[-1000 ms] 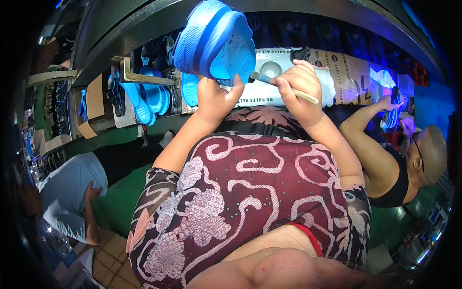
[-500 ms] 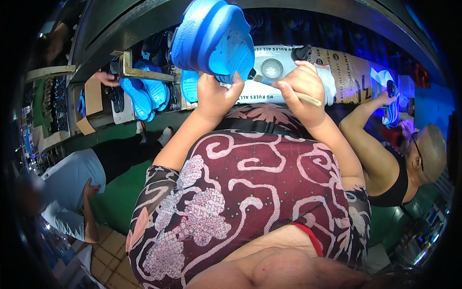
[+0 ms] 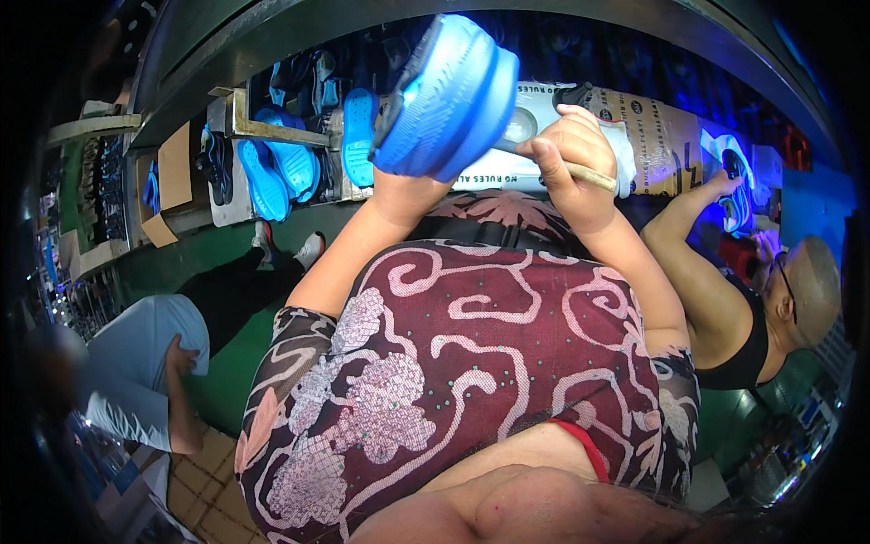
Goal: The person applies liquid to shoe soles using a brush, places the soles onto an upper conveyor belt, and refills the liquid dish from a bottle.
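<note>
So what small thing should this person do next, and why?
Perhaps tilt the blue shoe slightly with the left hand, keeping the brush steady in the right hand. The shoe's side faces the camera and hides the bristles, so whether they touch it can't be seen from here.

The blue shoe (image 3: pixel 458 109) is chunky, with wavy, bumpy sides and a dark edge. It is up in the air, tipped over. The brush (image 3: pixel 591 176), with a pale stick handle, slants at the shoe's right; its tip is hidden.
</note>
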